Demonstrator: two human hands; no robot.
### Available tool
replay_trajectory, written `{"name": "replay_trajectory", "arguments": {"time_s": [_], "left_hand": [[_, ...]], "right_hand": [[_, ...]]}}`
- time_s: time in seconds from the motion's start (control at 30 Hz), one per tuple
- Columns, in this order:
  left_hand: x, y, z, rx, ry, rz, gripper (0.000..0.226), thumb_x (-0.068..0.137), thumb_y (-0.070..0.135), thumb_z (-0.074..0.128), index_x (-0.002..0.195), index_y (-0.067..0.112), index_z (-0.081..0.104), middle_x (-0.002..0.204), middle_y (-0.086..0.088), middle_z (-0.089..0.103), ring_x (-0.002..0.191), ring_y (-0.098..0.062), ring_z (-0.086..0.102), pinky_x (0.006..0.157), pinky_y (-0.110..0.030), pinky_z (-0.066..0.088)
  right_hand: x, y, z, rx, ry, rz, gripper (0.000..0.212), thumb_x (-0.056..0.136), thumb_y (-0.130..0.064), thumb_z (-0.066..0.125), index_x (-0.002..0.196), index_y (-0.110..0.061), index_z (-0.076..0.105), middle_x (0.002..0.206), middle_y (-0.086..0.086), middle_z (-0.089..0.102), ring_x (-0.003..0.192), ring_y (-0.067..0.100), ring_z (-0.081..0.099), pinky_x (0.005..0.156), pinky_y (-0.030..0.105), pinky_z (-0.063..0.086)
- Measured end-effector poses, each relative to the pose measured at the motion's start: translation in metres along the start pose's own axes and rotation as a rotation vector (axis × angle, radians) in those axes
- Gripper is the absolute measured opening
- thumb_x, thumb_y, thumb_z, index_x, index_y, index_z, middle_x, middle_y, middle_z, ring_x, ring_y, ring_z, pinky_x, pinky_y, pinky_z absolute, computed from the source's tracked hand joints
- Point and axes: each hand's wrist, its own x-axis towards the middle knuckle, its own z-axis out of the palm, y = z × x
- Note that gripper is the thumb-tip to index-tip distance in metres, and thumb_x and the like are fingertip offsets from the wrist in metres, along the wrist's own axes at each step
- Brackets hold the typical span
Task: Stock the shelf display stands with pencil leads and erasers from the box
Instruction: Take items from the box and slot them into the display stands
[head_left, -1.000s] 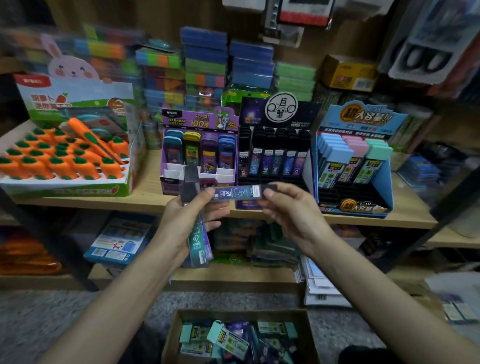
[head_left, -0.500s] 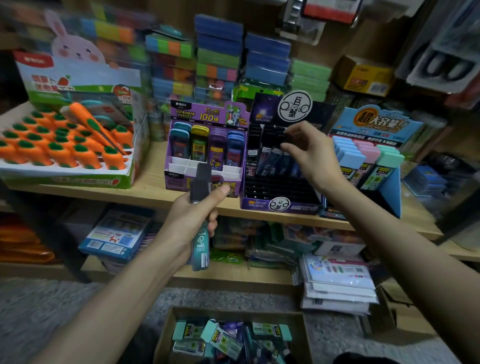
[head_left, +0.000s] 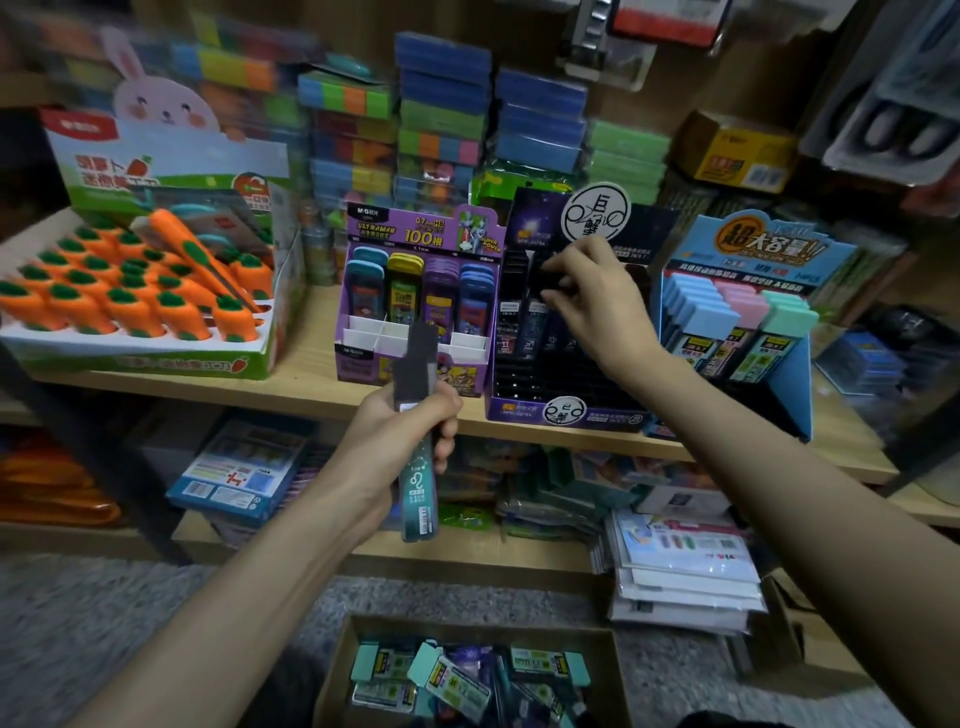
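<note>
Pencil lead case (head_left: 551, 271), pinched in the right grip (head_left: 597, 306) at the upper slots of the black display stand (head_left: 524, 374), appears only partly seated, though dark on dark obscures it; a tilted entry could jam or knock neighbouring cases (head_left: 535, 325), and the spare cases (head_left: 418, 488) clasped in the left grip (head_left: 395, 447) could slip.

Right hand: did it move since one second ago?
Yes. The right hand rose from the shelf edge below the black stand to its top rows, pinching a dark case.

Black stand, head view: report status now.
Left hand grips spare lead packs at the shelf edge. Right hand pinches a lead pack at the black stand, upper rows. No obstruction seen.
</note>
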Motion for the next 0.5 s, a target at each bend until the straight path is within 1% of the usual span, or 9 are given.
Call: {"name": "replay_trajectory", "arguments": {"time_s": [0.1,0.17,0.23,0.27,0.3,0.33,0.4,0.43,0.5], "left_hand": [[-0.002,0.002,0.003,-0.052,-0.019,-0.004,0.010,0.089,0.004,0.053,0.087,0.012,0.058,0.058,-0.003,0.060,0.044,-0.010,0.048,0.040,-0.021,0.040],[-0.003,0.003,0.005,-0.080,-0.031,-0.015,0.011,0.089,0.000,0.049,0.093,0.011,0.051,0.063,-0.009,0.066,0.042,-0.010,0.048,0.039,-0.020,0.038],[-0.003,0.005,0.007,-0.076,-0.069,-0.019,0.014,0.088,-0.002,0.046,0.090,0.012,0.044,0.070,-0.014,0.070,0.043,-0.009,0.048,0.039,-0.019,0.039],[-0.004,0.005,0.008,-0.068,-0.095,-0.021,0.014,0.087,-0.002,0.046,0.089,0.012,0.043,0.074,-0.015,0.071,0.044,-0.009,0.049,0.039,-0.019,0.039],[-0.004,0.005,0.009,-0.058,-0.127,-0.022,0.013,0.087,-0.002,0.047,0.089,0.011,0.043,0.078,-0.017,0.072,0.045,-0.009,0.050,0.040,-0.019,0.040],[-0.005,0.004,0.010,-0.046,-0.158,-0.021,0.011,0.088,0.000,0.048,0.090,0.010,0.045,0.081,-0.018,0.072,0.046,-0.010,0.052,0.041,-0.019,0.041],[-0.007,0.001,0.014,-0.001,-0.199,-0.012,0.006,0.092,0.006,0.050,0.097,0.009,0.052,0.085,-0.017,0.073,0.050,-0.009,0.056,0.042,-0.020,0.043],[-0.007,-0.001,0.017,0.023,-0.201,-0.005,0.008,0.093,0.008,0.051,0.099,0.010,0.055,0.086,-0.015,0.074,0.053,-0.009,0.058,0.043,-0.020,0.044],[-0.009,-0.004,0.022,0.041,-0.167,0.008,0.011,0.093,0.010,0.052,0.099,0.012,0.060,0.081,-0.010,0.074,0.056,-0.010,0.063,0.044,-0.021,0.046]], "right_hand": [[-0.001,-0.001,0.003,-0.099,-0.009,-0.009,0.025,0.087,-0.007,0.062,0.110,0.002,0.062,0.110,0.018,0.053,0.102,0.033,0.052,0.082,0.036,0.043],[-0.005,-0.005,0.000,-0.130,0.018,-0.001,0.028,0.089,-0.009,0.060,0.116,0.000,0.061,0.113,0.019,0.052,0.106,0.033,0.050,0.086,0.037,0.042],[-0.018,-0.014,-0.003,-0.081,0.079,0.050,0.030,0.091,-0.013,0.057,0.120,-0.003,0.059,0.115,0.017,0.051,0.109,0.029,0.048,0.091,0.034,0.040],[-0.028,-0.022,-0.004,0.006,0.092,0.101,0.028,0.092,-0.015,0.056,0.118,-0.005,0.060,0.113,0.013,0.052,0.108,0.025,0.048,0.092,0.032,0.039],[-0.038,-0.032,-0.006,0.145,0.067,0.157,0.023,0.093,-0.018,0.055,0.113,-0.008,0.062,0.110,0.008,0.054,0.105,0.021,0.050,0.090,0.030,0.039],[-0.049,-0.043,-0.008,0.322,0.001,0.222,0.019,0.094,-0.022,0.054,0.105,-0.012,0.065,0.104,0.004,0.058,0.101,0.017,0.053,0.088,0.029,0.041],[-0.067,-0.063,-0.010,0.716,-0.175,0.353,0.018,0.095,-0.026,0.053,0.089,-0.018,0.068,0.091,0.000,0.065,0.088,0.009,0.058,0.081,0.024,0.044],[-0.072,-0.070,-0.011,0.874,-0.235,0.400,0.019,0.094,-0.026,0.054,0.082,-0.019,0.067,0.083,0.000,0.064,0.079,0.009,0.058,0.076,0.024,0.044],[-0.080,-0.079,-0.011,1.095,-0.282,0.460,0.022,0.094,-0.020,0.055,0.074,-0.014,0.061,0.069,0.003,0.058,0.063,0.013,0.054,0.065,0.028,0.042]]}}
